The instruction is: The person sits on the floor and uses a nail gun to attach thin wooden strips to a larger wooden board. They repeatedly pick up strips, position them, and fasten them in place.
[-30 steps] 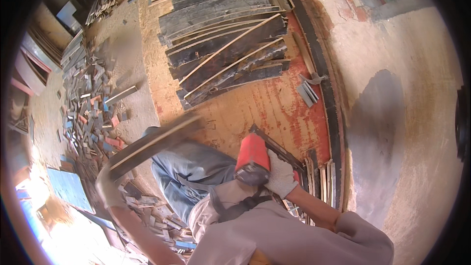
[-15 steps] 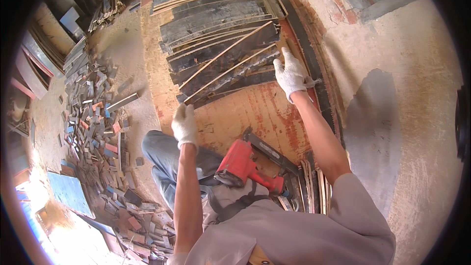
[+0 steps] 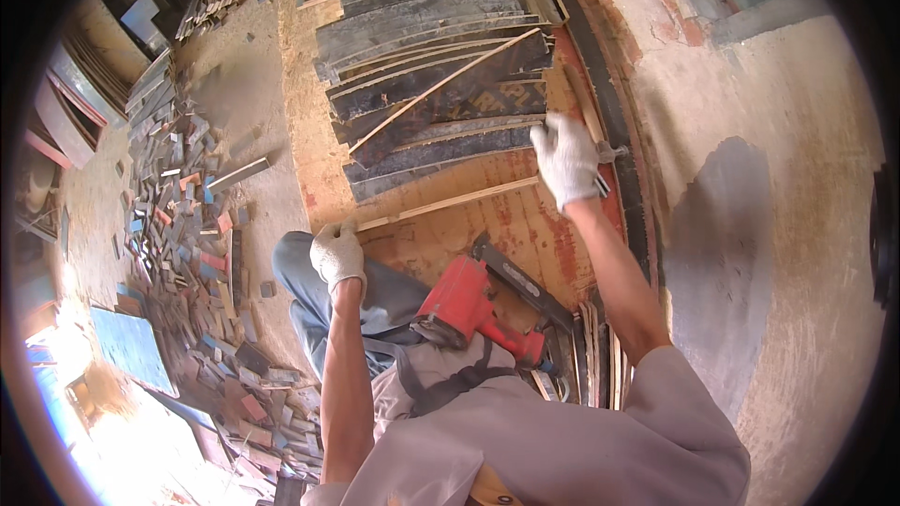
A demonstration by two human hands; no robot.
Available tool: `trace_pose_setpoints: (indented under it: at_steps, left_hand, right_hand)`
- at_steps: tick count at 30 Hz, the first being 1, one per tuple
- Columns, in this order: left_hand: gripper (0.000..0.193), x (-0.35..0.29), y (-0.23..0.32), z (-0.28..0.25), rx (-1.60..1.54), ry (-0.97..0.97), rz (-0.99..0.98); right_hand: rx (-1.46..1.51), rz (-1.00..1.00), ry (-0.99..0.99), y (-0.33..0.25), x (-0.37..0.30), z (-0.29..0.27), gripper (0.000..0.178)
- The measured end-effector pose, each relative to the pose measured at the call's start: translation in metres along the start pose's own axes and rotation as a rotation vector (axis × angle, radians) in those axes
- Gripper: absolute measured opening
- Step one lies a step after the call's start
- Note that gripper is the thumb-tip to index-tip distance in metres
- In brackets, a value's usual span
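Observation:
A long pale wooden strip [image 3: 469, 199] lies slanting across the bare near part of the stained wooden board [image 3: 506, 239]. My gloved left hand [image 3: 338, 256] is closed around the strip's left end, above my knee. At the strip's other end is my gloved right hand [image 3: 568, 164], its thumb and fingers apart; the palm side is partly hidden. Just right of that hand lies a metal tool head [image 3: 611, 152], possibly a hammer's. Beyond the hands, dark-faced wood strips [image 3: 450, 145] lie in rows, with one thin pale strip [image 3: 441, 89] slanted over them.
A red nail gun [image 3: 459, 305] rests by my lap, its dark magazine pointing away. Upright strips [image 3: 591, 347] stand beside it. Many small wood offcuts [image 3: 178, 253] cover the floor at left, near a blue panel [image 3: 133, 349]. A plastered wall [image 3: 731, 131] rises at right.
My left hand has drawn the pale strip toward me, off the dark strips and onto the bare board. My right hand has moved slightly nearer, and its fingers have drawn in.

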State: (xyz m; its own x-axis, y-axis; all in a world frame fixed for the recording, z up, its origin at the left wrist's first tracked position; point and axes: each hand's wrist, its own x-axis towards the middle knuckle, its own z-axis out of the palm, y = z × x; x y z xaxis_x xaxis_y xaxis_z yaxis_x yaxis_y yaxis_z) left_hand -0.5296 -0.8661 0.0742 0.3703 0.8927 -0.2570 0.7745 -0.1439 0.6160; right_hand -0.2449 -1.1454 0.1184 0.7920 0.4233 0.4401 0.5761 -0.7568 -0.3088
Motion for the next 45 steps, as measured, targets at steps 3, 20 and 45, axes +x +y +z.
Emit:
trace_pose_setpoints:
  at_steps: [3, 20, 45]
  left_hand:
    - [0.029, 0.004, -0.008, 0.001, -0.084, -0.049, -0.14]
    - [0.027, 0.008, -0.031, 0.004, -0.142, -0.029, -0.114]
    - [0.025, 0.002, -0.01, 0.0, -0.284, -0.098, -0.142]
  right_hand:
    - [-0.136, -0.01, -0.056, -0.008, 0.081, -0.003, 0.08]
    - [0.206, 0.095, -0.459, -0.046, 0.031, -0.008, 0.056]
    - [-0.042, -0.032, -1.0, -0.051, -0.038, 0.013, 0.04]
